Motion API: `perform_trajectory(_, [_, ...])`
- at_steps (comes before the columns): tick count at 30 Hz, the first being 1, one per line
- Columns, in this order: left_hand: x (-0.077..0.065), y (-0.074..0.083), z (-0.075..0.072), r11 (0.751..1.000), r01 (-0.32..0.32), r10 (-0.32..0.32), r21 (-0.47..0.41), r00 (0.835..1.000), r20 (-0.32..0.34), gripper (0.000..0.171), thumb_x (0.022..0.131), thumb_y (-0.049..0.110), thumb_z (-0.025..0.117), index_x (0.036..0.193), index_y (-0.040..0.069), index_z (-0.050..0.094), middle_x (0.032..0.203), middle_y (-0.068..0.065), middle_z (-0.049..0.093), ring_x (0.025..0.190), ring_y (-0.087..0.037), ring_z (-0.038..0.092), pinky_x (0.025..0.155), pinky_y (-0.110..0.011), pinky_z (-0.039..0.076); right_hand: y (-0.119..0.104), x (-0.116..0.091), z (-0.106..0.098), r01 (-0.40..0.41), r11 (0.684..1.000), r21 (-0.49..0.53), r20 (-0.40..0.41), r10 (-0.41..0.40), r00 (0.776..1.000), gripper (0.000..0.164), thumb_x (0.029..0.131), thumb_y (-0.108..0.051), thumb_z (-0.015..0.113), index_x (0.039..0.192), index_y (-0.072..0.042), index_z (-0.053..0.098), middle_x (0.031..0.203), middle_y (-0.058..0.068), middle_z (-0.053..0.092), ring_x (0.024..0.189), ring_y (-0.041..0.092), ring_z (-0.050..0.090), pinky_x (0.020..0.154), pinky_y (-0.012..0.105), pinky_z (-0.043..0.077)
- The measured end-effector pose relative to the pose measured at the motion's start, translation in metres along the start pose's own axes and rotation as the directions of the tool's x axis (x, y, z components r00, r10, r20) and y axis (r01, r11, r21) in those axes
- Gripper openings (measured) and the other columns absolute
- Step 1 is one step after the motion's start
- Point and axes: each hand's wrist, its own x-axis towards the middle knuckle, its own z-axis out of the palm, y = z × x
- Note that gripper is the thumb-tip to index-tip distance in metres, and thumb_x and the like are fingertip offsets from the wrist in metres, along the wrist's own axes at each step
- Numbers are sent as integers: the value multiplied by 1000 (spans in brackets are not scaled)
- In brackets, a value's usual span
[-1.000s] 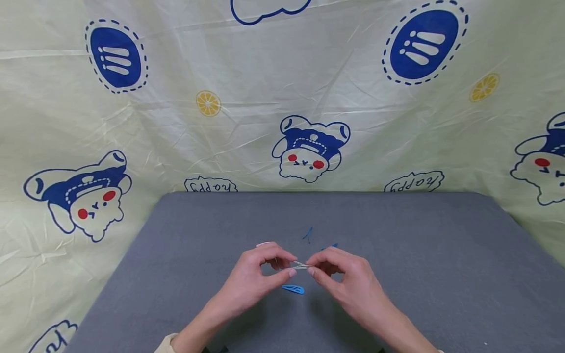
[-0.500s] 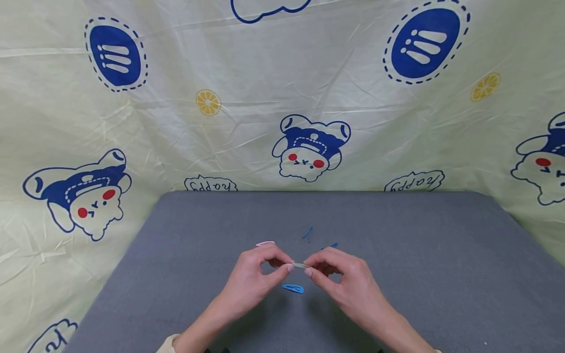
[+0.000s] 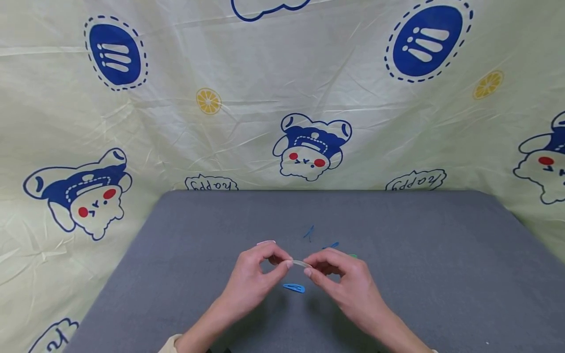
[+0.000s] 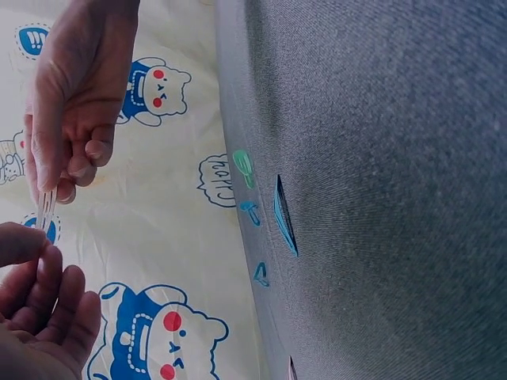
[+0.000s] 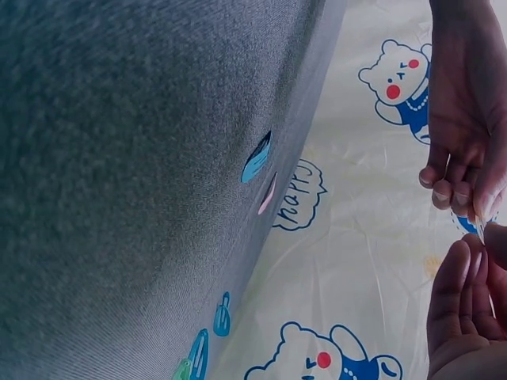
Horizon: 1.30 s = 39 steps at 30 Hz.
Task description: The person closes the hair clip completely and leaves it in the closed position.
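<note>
The left hand [image 3: 247, 278], angled inward, clamps its grip on a slim, pale hair clip [image 3: 300, 264] above the grey fabric worktop [image 3: 212, 220], between its side edges; strips parted a second ago look flush from above. The right hand [image 3: 354, 282] pinches the right end.

Left fingers [image 5: 492, 180], right fingers [image 5: 451, 289] pinch pale clip [image 5: 480, 229]; pink clip [image 5: 268, 194] near blue clip [image 5: 256, 161] on grey table [image 5: 119, 190].

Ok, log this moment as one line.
left hand: pinches pale clip | right hand: pinches its other end | nearest blue clip: on table | green clip: on table
</note>
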Motion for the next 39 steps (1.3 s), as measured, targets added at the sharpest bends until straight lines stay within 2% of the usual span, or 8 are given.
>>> perform_trajectory(4, [0,1,-1,1000,18,-18,-24,1000,3,13,92,16,72,90,29,69,82,14,60,82,-12,56,76,-30,47,2,-1,1,35,999,33,-17,-34,999,18,88,-13,74,99,-27,72,92,-11,68,80,10,64,72,29,53])
perform_trajectory(8, [0,1,-1,999,35,-34,-40,999,24,13,92,16,71,90,29,70,83,13,61,83,-13,56,78,-31,47,4,-2,0,44,998,52,-22,-43,999,16,89,-12,73,100,-24,72,93,-11,68,80,11,64,72,29,53])
perform_trajectory(17, [0,1,-1,999,14,-12,-38,999,44,18,90,8,72,90,26,69,82,13,60,82,-12,55,77,-30,46,5,-1,-1,37,996,78,-6,-36,999,19,90,-8,72,99,-24,72,92,-10,68,78,13,62,69,29,53])
perform_trajectory(22, [1,0,-2,999,4,-2,-41,998,59,13,90,9,72,91,22,70,81,12,61,81,-13,54,77,-30,45,4,-1,-2,18,994,112,12,-19,1000,19,90,-7,72,99,-24,72,91,-5,69,78,14,62,69,29,53])
perform_trajectory(28, [1,-2,-6,996,0,11,-93,993,118,9,90,10,72,91,19,70,84,10,63,82,-14,56,79,-31,47,5,0,-5,21,982,186,86,-37,996,18,90,-4,70,99,-20,72,90,-7,67,77,17,61,67,32,53])
perform_trajectory(33, [2,-3,-9,986,41,-12,-162,984,178,9,89,7,72,90,15,71,85,6,63,84,-16,58,81,-32,49,6,0,-10,-25,967,252,171,-19,985,12,93,-9,68,101,-17,71,89,3,67,75,20,59,63,31,52])
perform_trajectory(35, [2,-3,-9,986,57,-27,-158,982,189,8,90,7,72,91,15,71,85,6,63,84,-16,58,81,-32,49,7,0,-10,-42,965,258,188,-8,982,10,93,-12,68,101,-16,71,88,6,66,74,20,59,62,31,51])
perform_trajectory(39, [2,-4,-9,987,91,-66,-130,980,188,5,90,9,72,92,14,72,86,7,64,84,-15,59,81,-31,49,10,1,-9,-54,969,242,183,9,983,9,93,-14,69,101,-18,71,86,2,65,72,19,58,60,30,50])
